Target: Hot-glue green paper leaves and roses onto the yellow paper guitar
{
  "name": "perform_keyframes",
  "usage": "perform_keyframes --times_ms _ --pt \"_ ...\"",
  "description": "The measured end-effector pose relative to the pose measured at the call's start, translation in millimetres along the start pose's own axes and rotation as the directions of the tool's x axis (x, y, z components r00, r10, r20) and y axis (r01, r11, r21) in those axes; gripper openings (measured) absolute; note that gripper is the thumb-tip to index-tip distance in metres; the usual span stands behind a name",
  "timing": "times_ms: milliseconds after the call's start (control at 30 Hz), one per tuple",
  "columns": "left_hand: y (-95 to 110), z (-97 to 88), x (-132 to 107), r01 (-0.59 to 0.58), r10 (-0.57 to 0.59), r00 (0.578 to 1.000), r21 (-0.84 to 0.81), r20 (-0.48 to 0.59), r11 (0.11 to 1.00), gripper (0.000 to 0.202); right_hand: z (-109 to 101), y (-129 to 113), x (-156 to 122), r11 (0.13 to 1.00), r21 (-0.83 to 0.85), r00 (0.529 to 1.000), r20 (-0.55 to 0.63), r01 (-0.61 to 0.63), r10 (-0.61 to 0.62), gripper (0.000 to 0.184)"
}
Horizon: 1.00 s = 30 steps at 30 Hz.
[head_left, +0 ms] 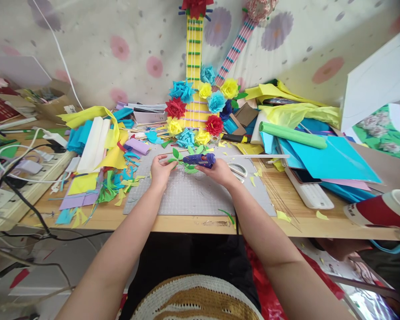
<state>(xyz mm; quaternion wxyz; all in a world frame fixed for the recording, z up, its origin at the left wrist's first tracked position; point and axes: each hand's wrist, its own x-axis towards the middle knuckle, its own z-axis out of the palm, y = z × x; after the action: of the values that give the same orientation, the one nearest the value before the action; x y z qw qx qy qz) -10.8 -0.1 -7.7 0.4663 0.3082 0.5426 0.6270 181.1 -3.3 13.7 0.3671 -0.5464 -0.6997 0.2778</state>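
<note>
My right hand [221,171] is closed around a blue glue gun [200,159], whose nozzle points left toward a green leafy paper stem [183,164]. My left hand [160,169] pinches that stem over a grey cutting mat [200,195]. Just beyond the hands stands a yellow paper guitar [195,66] covered with red, blue and yellow paper flowers [193,111].
Paper scraps [110,182] and coloured sheets litter the left of the wooden table [320,224]. A green paper roll [291,135], cyan sheets [330,160] and a white keyboard [311,193] lie at right. A red cup [380,209] sits near the right edge. Cables and a power strip [26,171] crowd the left.
</note>
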Motion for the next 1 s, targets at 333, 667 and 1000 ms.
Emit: perform_keyframes --times_ms 333,667,1000 --pt "3.2 1.8 -2.0 0.024 -0.024 1.000 -0.007 -0.009 1.000 0.043 -0.8 -4.7 0.1 0.997 0.076 1.000 0.006 -0.020 0.019 0.023" --pt "3.3 0.8 -1.8 0.030 -0.030 1.000 -0.015 0.000 0.999 0.040 -0.9 -1.8 0.4 0.998 0.061 0.999 0.008 -0.034 0.034 0.024" --pt "5.6 0.3 -2.4 0.059 -0.058 0.998 -0.026 0.008 0.998 0.040 -3.0 -2.6 -0.6 0.991 -0.128 0.997 0.071 0.038 -0.029 0.029"
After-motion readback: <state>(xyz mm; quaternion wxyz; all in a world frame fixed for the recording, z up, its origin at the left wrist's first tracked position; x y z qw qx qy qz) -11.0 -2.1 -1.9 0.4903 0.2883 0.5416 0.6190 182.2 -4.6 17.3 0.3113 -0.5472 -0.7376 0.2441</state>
